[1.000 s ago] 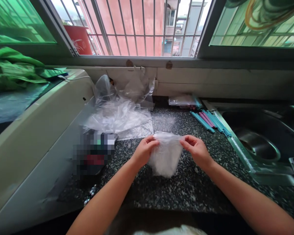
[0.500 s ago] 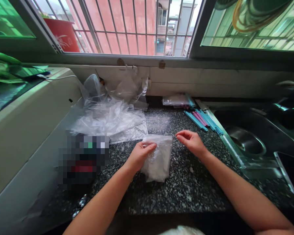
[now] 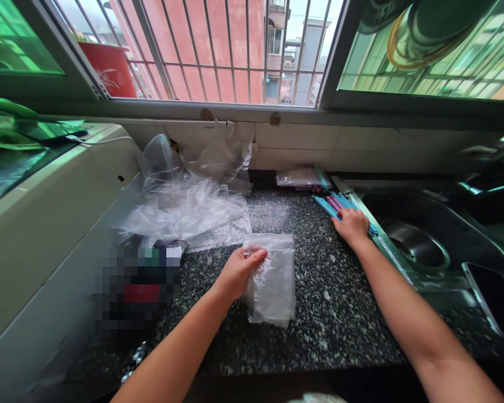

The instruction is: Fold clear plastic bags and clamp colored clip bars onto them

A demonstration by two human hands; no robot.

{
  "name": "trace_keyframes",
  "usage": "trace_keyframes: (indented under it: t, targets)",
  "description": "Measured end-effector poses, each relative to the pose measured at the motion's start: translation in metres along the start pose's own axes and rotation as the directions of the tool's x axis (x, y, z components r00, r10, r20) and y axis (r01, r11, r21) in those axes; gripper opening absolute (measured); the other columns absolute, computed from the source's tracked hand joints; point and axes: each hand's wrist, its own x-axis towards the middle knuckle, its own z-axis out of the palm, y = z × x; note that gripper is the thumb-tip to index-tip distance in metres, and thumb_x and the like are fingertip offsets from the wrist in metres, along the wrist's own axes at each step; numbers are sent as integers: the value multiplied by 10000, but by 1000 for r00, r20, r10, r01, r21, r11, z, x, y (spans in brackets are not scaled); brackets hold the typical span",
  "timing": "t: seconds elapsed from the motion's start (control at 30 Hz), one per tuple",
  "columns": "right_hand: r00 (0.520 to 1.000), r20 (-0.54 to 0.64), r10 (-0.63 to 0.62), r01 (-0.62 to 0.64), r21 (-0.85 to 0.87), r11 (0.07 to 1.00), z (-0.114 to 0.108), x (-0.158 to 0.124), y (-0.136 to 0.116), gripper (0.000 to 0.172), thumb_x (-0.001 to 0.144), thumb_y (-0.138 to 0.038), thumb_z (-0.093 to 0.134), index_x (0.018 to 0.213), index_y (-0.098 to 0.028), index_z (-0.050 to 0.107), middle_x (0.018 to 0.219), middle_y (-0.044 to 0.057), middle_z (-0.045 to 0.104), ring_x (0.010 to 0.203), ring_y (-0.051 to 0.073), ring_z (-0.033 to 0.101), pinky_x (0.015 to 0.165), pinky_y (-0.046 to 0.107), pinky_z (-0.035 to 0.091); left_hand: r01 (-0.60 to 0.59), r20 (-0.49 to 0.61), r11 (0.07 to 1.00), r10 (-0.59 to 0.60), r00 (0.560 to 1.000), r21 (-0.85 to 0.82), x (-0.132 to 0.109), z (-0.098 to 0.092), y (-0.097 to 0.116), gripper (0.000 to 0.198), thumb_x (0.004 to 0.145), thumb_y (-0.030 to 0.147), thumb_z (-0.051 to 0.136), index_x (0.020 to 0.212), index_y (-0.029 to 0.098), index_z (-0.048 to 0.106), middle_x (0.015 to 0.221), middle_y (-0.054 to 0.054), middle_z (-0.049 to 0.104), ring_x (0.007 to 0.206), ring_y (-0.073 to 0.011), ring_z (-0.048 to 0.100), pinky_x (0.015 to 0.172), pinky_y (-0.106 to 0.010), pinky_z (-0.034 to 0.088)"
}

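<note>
A small clear plastic bag lies on the speckled black granite counter. My left hand rests on the bag's left edge, fingers curled and pinching it near the top. My right hand has reached to the back right and lies over a bunch of blue and pink sealing sticks beside the sink; its fingers curl down onto them, and whether it grips one is hidden.
A heap of clear plastic bags lies at the back left, with another small packet against the wall. A steel sink is on the right, a white appliance on the left. A blurred-out object sits near the left hand.
My right hand let go of the bag's top edge and moved back and right onto the coloured sticks. The left hand stayed on the bag, which now lies flat on the counter.
</note>
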Motion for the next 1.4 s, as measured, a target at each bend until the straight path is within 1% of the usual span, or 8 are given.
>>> trace_keyframes:
  t: [0.4, 0.53, 0.63, 0.73, 0.87, 1.0, 1.27, 1.4]
  targets:
    - [999, 43, -13, 13, -3, 1000, -15, -8, -15, 213, 768, -239, 503, 856, -123, 658, 881, 166, 651, 891, 300, 552, 734, 421, 407, 48, 10, 999, -48, 999, 9, 7, -2, -1, 382, 439, 372, 816, 668, 109, 658, 569, -11, 618, 492, -87, 492, 517, -205, 352]
    - [999, 48, 18, -29, 252, 967, -32, -16, -25, 173, 737, -267, 542, 800, -143, 645, 843, 131, 656, 845, 273, 572, 723, 394, 429, 23, -11, 1000, -23, 1000, 8, 9, -4, 1, 360, 438, 359, 807, 651, 113, 653, 562, -4, 611, 497, -88, 490, 519, -206, 347]
    - [987, 151, -51, -57, 632, 773, -52, -30, -39, 194, 715, -346, 581, 765, -162, 616, 748, 71, 645, 694, 200, 575, 660, 342, 452, 16, -6, 1000, -16, 1000, 1, 8, -5, 3, 330, 451, 339, 794, 646, 114, 651, 571, -5, 608, 509, -90, 491, 522, -207, 342]
    - [940, 255, -228, -119, 869, 481, -74, -48, -57, 277, 684, -430, 627, 781, -173, 602, 701, 26, 621, 625, 144, 544, 605, 287, 448, 12, 13, 1000, -12, 1000, -6, 7, -6, 7, 291, 467, 316, 779, 634, 117, 646, 581, -6, 605, 523, -90, 492, 526, -207, 339]
    - [809, 369, -457, -228, 914, 334, -90, -66, -78, 266, 666, -418, 664, 730, -167, 602, 650, -3, 581, 578, 103, 492, 547, 239, 402, -13, 38, 1000, 13, 999, 18, 4, -7, 11, 269, 490, 302, 756, 669, 125, 660, 575, 2, 588, 516, -76, 471, 525, -203, 323]
    - [721, 426, -547, -305, 904, 301, -86, -74, -87, 245, 681, -396, 659, 724, -161, 603, 642, -12, 562, 580, 91, 468, 540, 228, 370, -28, 79, 993, 19, 997, 115, 1, -8, 13, 220, 521, 314, 726, 620, 135, 644, 528, 15, 538, 479, -64, 406, 494, -211, 280]
    - [657, 512, -553, -374, 859, 351, -71, -74, -89, 288, 659, -429, 661, 727, -153, 610, 661, -10, 561, 610, 100, 459, 581, 241, 349, -101, 135, 955, 65, 989, 278, 0, -6, 10, 141, 547, 261, 643, 558, 144, 565, 501, 45, 455, 497, -64, 333, 500, -224, 248]
    - [643, 540, -543, -392, 841, 373, -67, -74, -91, 299, 648, -441, 661, 715, -153, 613, 656, -10, 563, 619, 105, 461, 602, 248, 347, -135, 157, 949, 93, 983, 283, 1, -7, 9, 148, 547, 245, 659, 624, 134, 598, 570, 26, 519, 564, -91, 405, 564, -238, 308]
